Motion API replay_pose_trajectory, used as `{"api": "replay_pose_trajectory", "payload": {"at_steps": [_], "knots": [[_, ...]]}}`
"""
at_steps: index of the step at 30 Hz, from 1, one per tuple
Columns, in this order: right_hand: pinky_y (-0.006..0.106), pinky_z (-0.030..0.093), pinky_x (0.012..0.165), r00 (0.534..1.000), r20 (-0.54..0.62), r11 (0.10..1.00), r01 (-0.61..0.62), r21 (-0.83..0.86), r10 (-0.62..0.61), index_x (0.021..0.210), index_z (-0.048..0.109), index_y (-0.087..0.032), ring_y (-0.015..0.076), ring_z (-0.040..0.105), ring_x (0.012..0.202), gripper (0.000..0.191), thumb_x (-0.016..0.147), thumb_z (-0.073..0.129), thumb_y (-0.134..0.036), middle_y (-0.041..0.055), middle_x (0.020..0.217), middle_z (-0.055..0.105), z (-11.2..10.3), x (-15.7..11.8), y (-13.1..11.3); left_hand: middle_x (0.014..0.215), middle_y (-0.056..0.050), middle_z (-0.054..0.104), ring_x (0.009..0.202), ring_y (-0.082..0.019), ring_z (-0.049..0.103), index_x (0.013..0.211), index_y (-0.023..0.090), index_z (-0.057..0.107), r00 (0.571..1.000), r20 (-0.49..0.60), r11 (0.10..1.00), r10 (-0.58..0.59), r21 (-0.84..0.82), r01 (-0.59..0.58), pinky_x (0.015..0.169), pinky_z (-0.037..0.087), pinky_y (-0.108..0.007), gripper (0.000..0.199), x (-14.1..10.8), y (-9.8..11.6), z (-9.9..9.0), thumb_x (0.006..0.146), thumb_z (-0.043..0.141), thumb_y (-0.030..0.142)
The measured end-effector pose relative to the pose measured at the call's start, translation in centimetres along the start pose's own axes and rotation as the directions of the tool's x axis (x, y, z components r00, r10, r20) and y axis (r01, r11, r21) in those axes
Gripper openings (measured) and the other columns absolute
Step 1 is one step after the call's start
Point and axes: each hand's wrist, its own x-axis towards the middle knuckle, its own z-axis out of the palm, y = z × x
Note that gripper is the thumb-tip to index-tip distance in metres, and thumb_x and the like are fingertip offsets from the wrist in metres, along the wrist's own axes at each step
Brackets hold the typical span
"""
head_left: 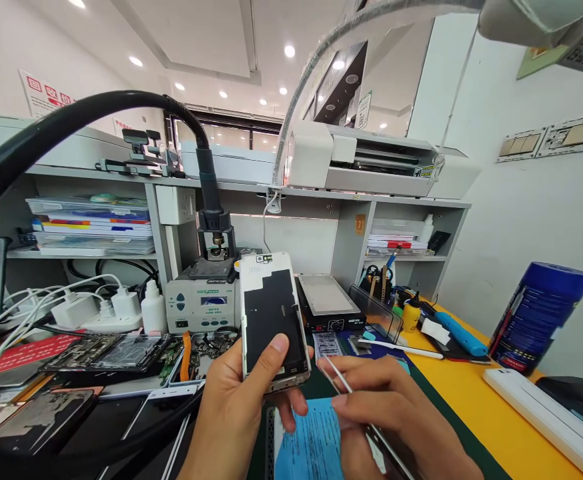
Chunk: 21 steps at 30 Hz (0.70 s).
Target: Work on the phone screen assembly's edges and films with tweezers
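Note:
My left hand [241,407] holds an opened phone [271,320] upright, its black inner side facing me and my thumb resting on its lower part. My right hand [396,413] grips thin metal tweezers [336,375], whose tips point up and left toward the phone's lower right corner. Whether the tips touch the phone I cannot tell. Below both hands lies a blue sheet [311,443] on a dark green mat [436,400].
A hot-air station [202,303] with a black hose stands behind the phone, a heating plate [327,303] to its right. Dismantled phones and parts [101,353] crowd the left. Chargers [96,310], a blue can [536,313], a white strip [546,413] and a yellow table edge [476,407] surround.

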Motion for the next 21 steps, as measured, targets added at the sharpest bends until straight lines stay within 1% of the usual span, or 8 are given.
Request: {"api": "replay_pose_trajectory", "payload": {"at_steps": [1, 4, 6, 11, 15, 17, 18, 21], "knots": [[0.028, 0.058, 0.076, 1.000, -0.002, 1.000, -0.015, -0.024, 0.015, 0.092, 0.062, -0.026, 0.0201, 0.070, 0.091, 0.031, 0.078, 0.056, 0.000, 0.0041, 0.088, 0.065, -0.1, 0.2, 0.1, 0.068, -0.005, 0.068, 0.050, -0.017, 0.060, 0.084, 0.016, 0.065, 1.000, 0.002, 1.000, 0.006, -0.002, -0.006, 0.043, 0.047, -0.028, 0.027, 0.1, 0.0, 0.0, 0.084, 0.063, 0.043], [0.024, 0.058, 0.074, 0.991, -0.028, 0.988, -0.135, -0.076, 0.134, 0.093, 0.065, -0.025, 0.0179, 0.070, 0.089, 0.018, 0.085, 0.059, -0.010, 0.0044, 0.093, 0.068, -0.1, 0.8, 0.2, 0.085, -0.007, 0.071, 0.054, -0.018, 0.062, 0.090, 0.016, 0.066, 1.000, 0.005, 1.000, 0.003, -0.022, -0.003, 0.044, 0.048, -0.029, 0.027, 0.2, -0.1, -0.1, 0.084, 0.062, 0.042], [0.023, 0.057, 0.076, 0.981, -0.021, 0.977, -0.195, -0.089, 0.194, 0.097, 0.067, -0.025, 0.0176, 0.069, 0.091, 0.014, 0.088, 0.058, -0.018, 0.0043, 0.097, 0.069, 0.1, 1.0, 0.3, 0.088, -0.007, 0.071, 0.056, -0.018, 0.063, 0.091, 0.016, 0.067, 1.000, 0.007, 1.000, 0.001, -0.025, 0.000, 0.045, 0.049, -0.030, 0.028, 0.3, -0.2, -0.2, 0.085, 0.062, 0.043], [0.022, 0.059, 0.075, 0.933, -0.051, 0.934, -0.356, -0.017, 0.355, 0.104, 0.068, -0.028, 0.0177, 0.072, 0.091, 0.016, 0.091, 0.060, -0.030, 0.0020, 0.101, 0.072, 0.5, 1.3, 1.1, 0.091, -0.011, 0.073, 0.056, -0.019, 0.066, 0.090, 0.012, 0.070, 1.000, 0.009, 0.998, 0.005, -0.055, -0.004, 0.045, 0.051, -0.030, 0.032, 0.6, 0.1, -0.1, 0.086, 0.060, 0.042], [0.026, 0.060, 0.081, 0.892, -0.044, 0.893, -0.451, -0.008, 0.450, 0.110, 0.069, -0.031, 0.0198, 0.071, 0.097, 0.022, 0.089, 0.063, -0.036, 0.0012, 0.103, 0.074, 0.3, 1.1, 2.1, 0.091, -0.013, 0.074, 0.057, -0.021, 0.067, 0.093, 0.009, 0.069, 1.000, -0.001, 0.995, -0.005, -0.102, 0.005, 0.046, 0.052, -0.030, 0.033, 0.6, 0.4, -0.3, 0.087, 0.059, 0.039], [0.029, 0.060, 0.083, 0.883, -0.048, 0.884, -0.467, -0.001, 0.467, 0.111, 0.069, -0.031, 0.0207, 0.070, 0.098, 0.024, 0.089, 0.063, -0.037, 0.0012, 0.104, 0.074, 0.3, 0.9, 2.5, 0.091, -0.013, 0.075, 0.059, -0.022, 0.069, 0.094, 0.009, 0.069, 1.000, -0.004, 0.992, -0.009, -0.126, 0.008, 0.047, 0.054, -0.031, 0.031, 0.6, 0.5, -0.4, 0.087, 0.058, 0.037], [0.031, 0.060, 0.083, 0.887, -0.043, 0.888, -0.460, 0.014, 0.460, 0.112, 0.069, -0.031, 0.0209, 0.070, 0.098, 0.024, 0.089, 0.063, -0.037, 0.0015, 0.104, 0.074, 0.2, 0.9, 2.7, 0.090, -0.013, 0.075, 0.061, -0.023, 0.070, 0.093, 0.008, 0.069, 1.000, -0.007, 0.991, -0.009, -0.137, 0.008, 0.048, 0.055, -0.031, 0.030, 0.6, 0.5, -0.5, 0.087, 0.058, 0.035], [0.034, 0.059, 0.084, 0.921, -0.027, 0.920, -0.387, 0.060, 0.389, 0.107, 0.071, -0.028, 0.0220, 0.069, 0.098, 0.021, 0.089, 0.063, -0.035, 0.0034, 0.105, 0.073, 0.3, 1.0, 3.2, 0.087, -0.013, 0.075, 0.066, -0.026, 0.072, 0.094, 0.008, 0.067, 1.000, -0.023, 0.987, -0.015, -0.159, 0.012, 0.053, 0.058, -0.033, 0.025, 0.9, 0.5, -0.6, 0.086, 0.059, 0.030]]}}
